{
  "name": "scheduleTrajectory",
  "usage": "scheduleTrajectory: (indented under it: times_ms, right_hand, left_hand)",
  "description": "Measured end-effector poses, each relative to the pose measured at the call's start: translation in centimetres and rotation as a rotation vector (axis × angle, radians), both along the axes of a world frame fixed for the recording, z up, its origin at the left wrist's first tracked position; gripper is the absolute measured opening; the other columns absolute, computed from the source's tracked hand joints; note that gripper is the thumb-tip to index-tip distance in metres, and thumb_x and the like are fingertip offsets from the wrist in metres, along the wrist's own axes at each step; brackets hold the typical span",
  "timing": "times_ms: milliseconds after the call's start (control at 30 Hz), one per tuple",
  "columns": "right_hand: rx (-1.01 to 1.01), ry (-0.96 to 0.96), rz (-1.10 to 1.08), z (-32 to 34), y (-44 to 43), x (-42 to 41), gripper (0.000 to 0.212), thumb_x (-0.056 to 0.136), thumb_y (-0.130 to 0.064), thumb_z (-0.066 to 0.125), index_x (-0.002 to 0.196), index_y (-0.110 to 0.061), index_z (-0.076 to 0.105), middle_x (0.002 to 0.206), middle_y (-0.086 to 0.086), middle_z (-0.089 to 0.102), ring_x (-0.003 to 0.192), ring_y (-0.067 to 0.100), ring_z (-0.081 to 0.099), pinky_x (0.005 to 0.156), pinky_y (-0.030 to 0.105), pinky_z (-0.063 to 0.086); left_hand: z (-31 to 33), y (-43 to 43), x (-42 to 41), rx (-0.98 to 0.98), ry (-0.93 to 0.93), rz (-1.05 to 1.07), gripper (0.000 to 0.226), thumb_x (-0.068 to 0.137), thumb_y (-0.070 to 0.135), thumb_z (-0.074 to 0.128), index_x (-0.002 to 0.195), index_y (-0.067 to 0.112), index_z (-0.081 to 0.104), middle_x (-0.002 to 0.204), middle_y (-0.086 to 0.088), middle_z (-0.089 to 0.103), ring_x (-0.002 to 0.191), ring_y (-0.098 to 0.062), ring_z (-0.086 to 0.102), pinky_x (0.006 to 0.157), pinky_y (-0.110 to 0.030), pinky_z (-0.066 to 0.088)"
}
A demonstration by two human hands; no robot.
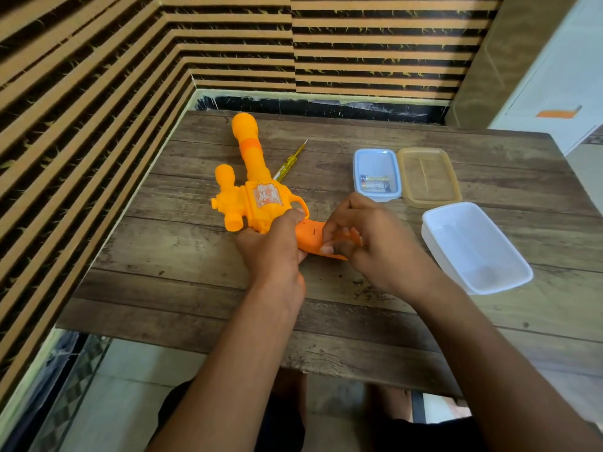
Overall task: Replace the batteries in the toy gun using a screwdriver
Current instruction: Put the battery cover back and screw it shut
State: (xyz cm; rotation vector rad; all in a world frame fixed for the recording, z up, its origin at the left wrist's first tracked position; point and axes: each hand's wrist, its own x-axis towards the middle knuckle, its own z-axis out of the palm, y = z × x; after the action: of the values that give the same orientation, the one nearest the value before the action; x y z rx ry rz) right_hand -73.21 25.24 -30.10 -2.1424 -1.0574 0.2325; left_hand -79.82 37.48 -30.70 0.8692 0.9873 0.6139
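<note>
An orange and yellow toy gun (251, 177) lies on the wooden table (169, 256), barrel pointing away from me. My left hand (274, 249) grips the gun where the body meets the handle. My right hand (365, 236) pinches the orange handle (310, 238) at its end, fingers curled over it; what sits under the fingers is hidden. A yellow-handled screwdriver (290, 161) rests on the table just right of the barrel, untouched. Batteries (374, 183) lie in a small clear box (377, 158) to the right.
A tan lid (427, 197) lies beside the small box. A larger white plastic container (509, 256) stands at the right, close to my right wrist. Striped walls close in at the left and back. The table's front edge is near my elbows.
</note>
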Motion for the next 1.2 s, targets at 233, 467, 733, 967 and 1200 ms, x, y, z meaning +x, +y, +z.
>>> scheduleTrajectory:
  times_ms: [233, 467, 733, 967, 1200]
  right_hand:
    - [0.004, 0.049, -0.03, 0.05, 0.03, 0.16, 0.019, 0.081, -0.01, 0.083, 0.083, -0.024, 0.07, 0.089, -0.003, 0.054, 0.08, 0.004, 0.052, 0.07, 0.007, 0.036]
    - [0.027, 0.087, -0.093, 0.03, 0.09, 0.06, 0.021, 0.078, -0.011, 0.086, 0.083, -0.024, 0.07, 0.088, -0.013, 0.051, 0.083, 0.002, 0.054, 0.072, 0.019, 0.041]
    - [0.166, 0.453, -0.294, 0.16, 0.52, -0.31, 0.03, 0.071, -0.008, 0.091, 0.084, -0.023, 0.069, 0.104, 0.007, 0.067, 0.099, 0.017, 0.062, 0.084, 0.032, 0.048]
    - [0.301, 0.757, -0.46, 0.01, 0.92, -0.22, 0.038, 0.065, 0.006, 0.09, 0.083, -0.018, 0.067, 0.088, 0.002, 0.064, 0.068, 0.012, 0.054, 0.042, 0.013, 0.037]
    - [0.34, 0.812, -0.387, -0.64, 0.79, -0.15, 0.029, 0.067, 0.005, 0.087, 0.083, -0.018, 0.081, 0.105, 0.016, 0.076, 0.103, 0.032, 0.069, 0.088, 0.04, 0.053]
  left_hand:
    - [0.18, -0.06, -0.02, -0.005, 0.014, -0.004, 0.031, 0.082, -0.002, 0.08, 0.096, 0.024, 0.07, 0.103, -0.003, 0.081, 0.09, -0.019, 0.078, 0.078, -0.046, 0.066]
    - [0.15, -0.01, 0.01, -0.017, 0.013, -0.007, 0.031, 0.082, -0.002, 0.08, 0.096, 0.023, 0.07, 0.103, -0.002, 0.08, 0.091, -0.019, 0.078, 0.077, -0.044, 0.065]
    - [0.61, -0.09, 0.07, -0.047, -0.007, 0.006, 0.03, 0.082, -0.005, 0.076, 0.092, 0.022, 0.069, 0.1, -0.003, 0.079, 0.09, -0.02, 0.077, 0.067, -0.039, 0.064]
    - [0.79, -0.03, -0.01, -0.071, -0.009, -0.001, 0.03, 0.082, -0.007, 0.076, 0.093, 0.021, 0.069, 0.097, -0.002, 0.079, 0.09, -0.021, 0.077, 0.061, -0.035, 0.063]
    - [0.98, 0.2, -0.1, -0.077, -0.018, 0.011, 0.031, 0.081, -0.006, 0.077, 0.093, 0.021, 0.07, 0.093, 0.0, 0.08, 0.09, -0.022, 0.078, 0.059, -0.034, 0.063]
